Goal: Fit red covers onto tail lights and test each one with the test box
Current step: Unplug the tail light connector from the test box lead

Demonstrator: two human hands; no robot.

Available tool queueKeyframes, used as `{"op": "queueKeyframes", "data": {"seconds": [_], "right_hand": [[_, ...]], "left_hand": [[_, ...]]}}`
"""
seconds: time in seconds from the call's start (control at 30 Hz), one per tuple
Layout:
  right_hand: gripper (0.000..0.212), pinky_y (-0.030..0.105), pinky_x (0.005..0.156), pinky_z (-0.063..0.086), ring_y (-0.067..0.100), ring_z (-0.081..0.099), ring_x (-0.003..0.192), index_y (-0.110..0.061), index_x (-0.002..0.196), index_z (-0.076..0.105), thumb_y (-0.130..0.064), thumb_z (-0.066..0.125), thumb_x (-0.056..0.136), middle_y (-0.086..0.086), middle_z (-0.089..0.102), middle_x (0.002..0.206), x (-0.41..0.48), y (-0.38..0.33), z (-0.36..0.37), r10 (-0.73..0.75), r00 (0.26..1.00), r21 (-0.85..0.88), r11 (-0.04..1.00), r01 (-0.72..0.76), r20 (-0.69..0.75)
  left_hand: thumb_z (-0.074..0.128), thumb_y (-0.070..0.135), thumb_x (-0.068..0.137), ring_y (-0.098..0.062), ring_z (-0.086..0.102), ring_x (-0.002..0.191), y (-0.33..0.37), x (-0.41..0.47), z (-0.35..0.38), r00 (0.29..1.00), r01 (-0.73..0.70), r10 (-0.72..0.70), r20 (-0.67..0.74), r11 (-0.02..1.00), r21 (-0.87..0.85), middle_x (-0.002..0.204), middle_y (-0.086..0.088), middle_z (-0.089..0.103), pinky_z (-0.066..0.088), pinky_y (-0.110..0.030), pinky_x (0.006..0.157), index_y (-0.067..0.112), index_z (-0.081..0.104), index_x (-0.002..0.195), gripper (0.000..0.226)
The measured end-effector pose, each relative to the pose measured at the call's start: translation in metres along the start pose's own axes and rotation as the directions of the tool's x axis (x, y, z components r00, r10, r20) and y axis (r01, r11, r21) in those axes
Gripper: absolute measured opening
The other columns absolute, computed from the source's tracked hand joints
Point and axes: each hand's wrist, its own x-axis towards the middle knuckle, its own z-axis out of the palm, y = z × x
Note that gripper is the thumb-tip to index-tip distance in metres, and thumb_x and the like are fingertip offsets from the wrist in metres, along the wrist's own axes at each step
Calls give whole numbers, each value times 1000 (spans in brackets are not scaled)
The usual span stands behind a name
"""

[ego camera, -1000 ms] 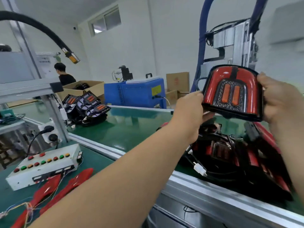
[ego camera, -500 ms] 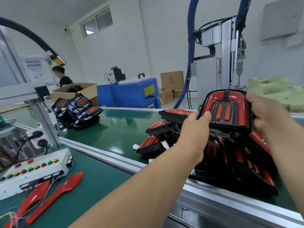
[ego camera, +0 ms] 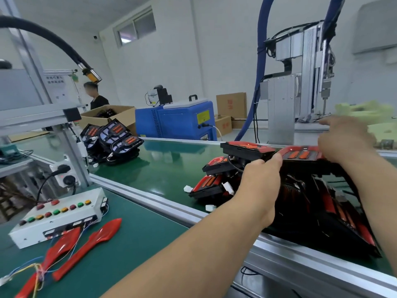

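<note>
Holding the tail light (ego camera: 300,154) by its left edge, the left hand (ego camera: 257,188) has its thumb on top and its fingers tucked under. The right hand (ego camera: 343,145) lies over the right side. It is blurry, so I cannot tell if its fingers grip or just rest.

The tail light is at about 2 o'clock, nearly flat on top of a pile of other lights (ego camera: 322,207) on the green belt (ego camera: 167,168). It is a black shell with a shiny red face and two orange bars in the middle.

It looks hard, stiff and not heavy. The glossy red could slip or scratch, so the black rim is the best place to hold.

The test box (ego camera: 58,218) is at 8 o'clock on the table (ego camera: 133,254), with two red covers (ego camera: 101,237) at 7 o'clock.
</note>
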Motion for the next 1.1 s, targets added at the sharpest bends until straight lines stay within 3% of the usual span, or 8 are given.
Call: {"op": "queueKeyframes", "data": {"seconds": [0.1, 0.27, 0.37, 0.47, 0.7, 0.9, 1.0, 1.1], "right_hand": [[42, 40, 100, 43, 38, 52, 125, -9, 127, 66, 0, 49, 89, 19, 58, 138, -1, -4, 3, -115, 987, -32, 992, 119, 109], [28, 37, 91, 47, 38, 58, 110, -5, 107, 74, -6, 49, 94, 20, 66, 122, -4, -4, 4, -150, 980, -58, 986, 159, 130], [24, 38, 86, 47, 35, 61, 101, -7, 106, 74, -15, 55, 95, 19, 70, 114, -5, -5, 0, -153, 979, -37, 987, 159, 132], [21, 38, 82, 49, 33, 64, 85, -10, 104, 74, -19, 58, 94, 18, 71, 104, -8, -8, -3, -151, 982, -4, 988, 153, 110], [31, 55, 99, 45, 40, 57, 111, -19, 118, 68, -32, 57, 92, 14, 61, 130, -23, -46, -9, -188, 981, 15, 982, 188, 37], [22, 37, 85, 43, 28, 56, 97, -22, 111, 72, -30, 61, 93, 10, 65, 126, -74, -112, -5, -448, 892, 154, 879, 452, -57], [23, 34, 94, 38, 22, 54, 112, -22, 112, 72, -30, 61, 93, 1, 64, 130, -104, -143, 13, -587, 809, 232, 784, 576, -27], [28, 31, 101, 34, 19, 51, 126, -20, 118, 69, -31, 61, 94, -1, 62, 133, -126, -171, 33, -676, 737, 271, 708, 652, -4]], "left_hand": [[51, 29, 101, -14, 42, 77, 3, -9, -4, 998, -65, 66, -17, 996, 65, 77, 7, 44, 38, -36, 88, 25, 47, 75, 26], [49, 27, 100, -15, 46, 71, 2, -19, -15, 990, -122, 127, -58, 989, 83, 73, 6, 46, 42, -35, 79, 25, 46, 70, 30], [48, 27, 99, -19, 40, 87, 6, -23, -25, 998, -28, 31, -58, 998, 49, 79, 7, 41, 36, -37, 82, 27, 46, 74, 25], [47, 25, 100, -22, 40, 91, 8, -28, -34, 995, -59, 63, -72, 997, 52, 79, 6, 43, 36, -38, 85, 27, 45, 72, 28], [48, 23, 102, -5, 50, 66, 12, -40, -62, 965, -217, 227, -130, 972, 91, 75, 7, 51, 47, -27, 73, 24, 50, 76, 26], [48, 23, 98, -17, 53, 84, 28, -53, -93, 958, -181, 184, -222, 983, 35, 75, 6, 54, 46, -35, 86, 23, 54, 70, 29], [48, 23, 100, -7, 56, 72, 33, -63, -114, 916, -254, 261, -306, 965, 65, 76, 10, 54, 49, -26, 73, 24, 56, 77, 25], [49, 26, 95, -14, 52, 88, 34, -73, -140, 882, -255, 261, -392, 965, 68, 87, 7, 56, 44, -36, 85, 22, 63, 89, 15]]}}
